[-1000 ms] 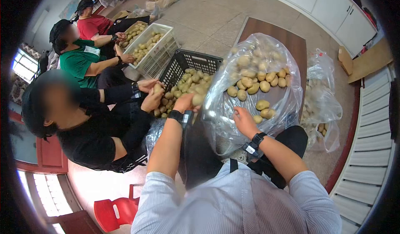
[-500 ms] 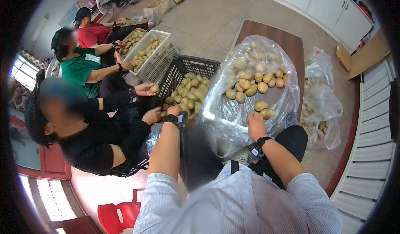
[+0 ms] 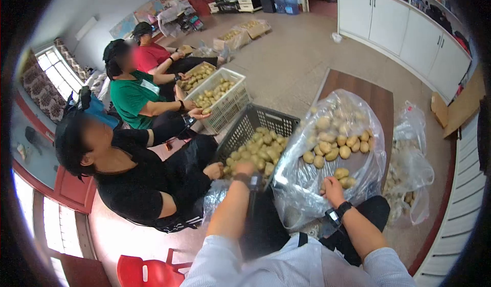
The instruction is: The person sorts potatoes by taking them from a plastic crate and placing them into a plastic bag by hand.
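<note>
My left hand (image 3: 244,170) is over the near side of a black crate (image 3: 230,135), close to the potatoes (image 3: 257,150) heaped inside. Motion blur hides its fingers. My right hand (image 3: 333,191) lies at the near part of a clear plastic bag (image 3: 296,185), its fingers curled together. Right beside those fingers are a few potatoes (image 3: 341,173); what the fingers grip is hidden. Farther inside the bag, several more potatoes (image 3: 331,154) are spread out.
On my left, a person in black holds a potato (image 3: 206,111) near a white crate (image 3: 234,100) of potatoes. Two more people sit beyond. The bag rests on a brown board (image 3: 353,82). Filled plastic bags (image 3: 409,169) stand at right, a red chair (image 3: 153,269) at lower left.
My view has tilted up, so the scene sits lower and farther right. The neighbour's hand with the potato has moved towards the white crate. My hands stay near the same crate and bag.
</note>
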Tool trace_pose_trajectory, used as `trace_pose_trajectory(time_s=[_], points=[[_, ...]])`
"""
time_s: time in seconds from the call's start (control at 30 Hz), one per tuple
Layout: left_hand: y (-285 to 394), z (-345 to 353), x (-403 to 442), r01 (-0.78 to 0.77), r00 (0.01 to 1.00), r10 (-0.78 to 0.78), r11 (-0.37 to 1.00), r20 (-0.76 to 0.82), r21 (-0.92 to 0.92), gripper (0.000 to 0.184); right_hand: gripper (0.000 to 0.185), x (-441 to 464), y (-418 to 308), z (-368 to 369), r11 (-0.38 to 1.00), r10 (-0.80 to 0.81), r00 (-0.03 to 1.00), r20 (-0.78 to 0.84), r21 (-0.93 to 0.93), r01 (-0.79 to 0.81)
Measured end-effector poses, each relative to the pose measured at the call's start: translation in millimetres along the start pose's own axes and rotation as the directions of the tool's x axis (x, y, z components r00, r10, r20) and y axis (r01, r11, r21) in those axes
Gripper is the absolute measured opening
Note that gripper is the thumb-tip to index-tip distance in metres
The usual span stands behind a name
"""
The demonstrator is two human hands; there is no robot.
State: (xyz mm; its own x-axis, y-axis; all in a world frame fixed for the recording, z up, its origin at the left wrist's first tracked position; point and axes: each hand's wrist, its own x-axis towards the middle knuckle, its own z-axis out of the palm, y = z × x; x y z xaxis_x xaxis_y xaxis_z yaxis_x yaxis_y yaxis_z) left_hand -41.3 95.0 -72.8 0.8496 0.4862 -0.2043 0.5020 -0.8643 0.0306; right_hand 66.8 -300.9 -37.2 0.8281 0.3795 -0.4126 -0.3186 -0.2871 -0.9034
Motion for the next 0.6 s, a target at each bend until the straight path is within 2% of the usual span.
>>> trace_pose_trajectory(time_s=[0.07, 0.13, 0.2, 0.23, 0.27, 0.3, 0.33, 0.4, 0.47, 0.5, 0.53, 0.6], points=[[26.4, -45.5, -18.4, -0.155, 0.986, 0.158, 0.986, 0.049, -0.067, 0.024, 0.03, 8.4, 4.6, 6.4, 0.998, -0.025, 0.999, 0.034, 0.057, 0.023], [37.6, -49.2, -18.6, -0.265, 0.963, 0.269, 0.948, -0.005, -0.177, 0.023, 0.032, 14.2, 3.3, 13.1, 0.993, -0.046, 0.997, 0.066, 0.115, 0.038], [36.0, -30.2, -13.4, -0.31, 0.948, 0.304, 0.834, -0.088, -0.456, 0.023, 0.038, 13.9, -7.4, 24.5, 0.984, -0.158, 0.978, 0.133, -0.064, 0.168], [40.3, -28.8, -10.2, -0.23, 0.964, 0.264, 0.729, -0.046, -0.644, 0.024, 0.043, -4.6, -43.6, 30.1, 0.979, -0.125, 0.979, 0.162, -0.141, 0.149], [45.7, -28.2, -10.0, -0.125, 0.971, 0.24, 0.587, 0.025, -0.8, 0.025, 0.043, -2.8, -48.7, 40.0, 0.977, -0.138, 0.977, 0.161, -0.137, 0.161], [51.7, -30.9, -8.5, 0.003, 0.971, 0.213, 0.432, 0.106, -0.902, 0.027, 0.045, 0.6, -49.8, 48.2, 0.982, -0.18, 0.958, 0.223, -0.024, 0.19], [61.7, -35.8, -14.0, 0.386, 0.915, 0.162, -0.09, 0.369, -0.918, 0.029, 0.047, 0.3, -57.2, 56.5, 0.974, -0.226, 0.933, 0.28, 0.091, 0.209], [65.7, -46.0, -16.2, 0.15, 0.941, 0.271, 0.203, 0.202, -0.968, 0.036, 0.048, 3.7, -68.0, 71.7, 0.974, -0.222, 0.924, 0.312, 0.025, 0.225], [82.0, -75.9, -33.7, 0.405, 0.892, 0.203, 0.043, 0.405, -0.913, 0.043, 0.046, 11.7, -69.8, 89.7, 0.905, -0.397, 0.862, 0.315, -0.021, 0.424], [83.5, -81.1, -36.3, 0.352, 0.891, 0.269, 0.1, 0.366, -0.93, 0.049, 0.046, 9.5, -74.5, 97.1, 0.905, -0.404, 0.862, 0.308, -0.004, 0.425], [85.9, -86.2, -38.0, 0.346, 0.895, 0.265, 0.102, 0.36, -0.933, 0.049, 0.046, 11.2, -75.6, 100.6, 0.902, -0.411, 0.857, 0.31, -0.001, 0.432], [92.7, -97.3, -43.5, 0.446, 0.805, 0.397, 0.086, 0.441, -0.891, 0.04, 0.043, 14.5, -79.0, 109.6, 0.837, -0.495, 0.816, 0.299, -0.091, 0.54]])
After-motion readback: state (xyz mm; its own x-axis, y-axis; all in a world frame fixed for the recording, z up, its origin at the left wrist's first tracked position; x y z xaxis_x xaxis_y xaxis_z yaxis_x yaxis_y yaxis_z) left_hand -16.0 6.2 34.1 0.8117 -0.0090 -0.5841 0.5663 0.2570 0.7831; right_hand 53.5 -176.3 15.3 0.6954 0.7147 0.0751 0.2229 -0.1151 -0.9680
